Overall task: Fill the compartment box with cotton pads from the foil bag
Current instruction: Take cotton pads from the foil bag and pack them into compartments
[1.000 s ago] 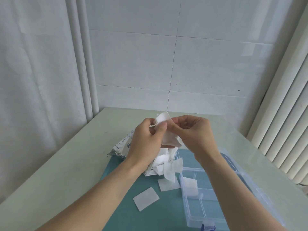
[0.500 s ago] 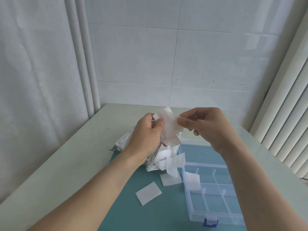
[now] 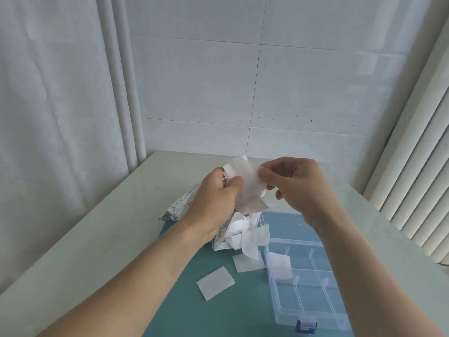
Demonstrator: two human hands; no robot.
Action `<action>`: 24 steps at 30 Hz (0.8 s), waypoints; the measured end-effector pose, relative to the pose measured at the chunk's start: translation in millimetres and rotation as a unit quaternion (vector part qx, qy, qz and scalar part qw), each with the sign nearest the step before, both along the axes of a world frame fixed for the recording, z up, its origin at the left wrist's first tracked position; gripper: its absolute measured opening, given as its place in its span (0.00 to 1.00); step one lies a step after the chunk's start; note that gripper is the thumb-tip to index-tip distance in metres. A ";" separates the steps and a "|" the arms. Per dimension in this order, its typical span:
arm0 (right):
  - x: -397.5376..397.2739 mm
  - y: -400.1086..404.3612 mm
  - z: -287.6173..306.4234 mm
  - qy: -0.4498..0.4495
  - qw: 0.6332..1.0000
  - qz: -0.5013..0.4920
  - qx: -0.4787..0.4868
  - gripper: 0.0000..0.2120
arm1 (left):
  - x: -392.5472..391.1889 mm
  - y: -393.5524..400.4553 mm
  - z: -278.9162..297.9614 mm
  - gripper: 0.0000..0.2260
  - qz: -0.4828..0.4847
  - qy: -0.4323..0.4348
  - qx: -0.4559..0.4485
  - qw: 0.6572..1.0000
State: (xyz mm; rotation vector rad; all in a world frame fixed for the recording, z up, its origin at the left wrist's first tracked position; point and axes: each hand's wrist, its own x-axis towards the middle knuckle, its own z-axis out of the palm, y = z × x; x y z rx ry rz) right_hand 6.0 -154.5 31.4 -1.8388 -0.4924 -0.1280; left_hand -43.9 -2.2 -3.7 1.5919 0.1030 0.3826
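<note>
Cotton pads (image 3: pixel 245 188), likely light, limp and clingy, were pinched at opposite edges by left hand (image 3: pixel 213 203) and right hand (image 3: pixel 298 188).

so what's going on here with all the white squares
A person is loading cotton pads into a clear compartment box. The left hand holds a small bunch of pads above the foil bag, while the right hand pinches the top one. One pad already sits in the box's far-left compartment; two loose pads lie on the teal mat, and more spill from the bag.
</note>
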 end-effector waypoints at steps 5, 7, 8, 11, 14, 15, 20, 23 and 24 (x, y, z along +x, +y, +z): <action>-8.3 6.3 2.9 -0.127 0.987 -0.003 -0.101 0.04 | -3.5 0.0 7.0 0.11 -0.069 0.009 -0.073 0.995; -11.8 6.7 4.0 -0.142 0.981 0.016 -0.128 0.04 | -1.8 0.1 4.3 0.14 -0.051 0.000 -0.073 0.996; -12.7 6.4 4.3 -0.133 0.982 0.020 -0.131 0.03 | -1.1 0.1 2.3 0.13 -0.041 -0.006 -0.077 0.996; -11.7 2.9 6.2 0.002 0.997 0.063 -0.041 0.02 | 2.6 1.4 -2.6 0.12 -0.034 -0.015 -0.062 0.997; -7.8 1.2 7.9 0.164 0.978 0.090 0.095 0.02 | 2.5 1.4 -2.5 0.12 -0.046 -0.011 -0.057 0.997; -7.0 1.6 8.2 0.188 0.971 0.083 0.118 0.02 | 2.3 0.7 -2.6 0.13 -0.045 -0.009 -0.063 0.997; -3.7 3.1 10.8 0.144 0.966 -0.014 0.215 0.07 | 2.3 2.5 -3.1 0.10 -0.004 -0.004 -0.083 0.997; -5.4 8.9 8.4 0.127 0.957 -0.039 0.257 0.04 | 6.8 6.5 -3.7 0.12 0.054 0.003 -0.097 0.994; -7.6 14.5 5.1 0.133 0.958 -0.029 0.250 0.04 | 6.8 6.3 -3.0 0.13 0.066 0.006 -0.099 0.993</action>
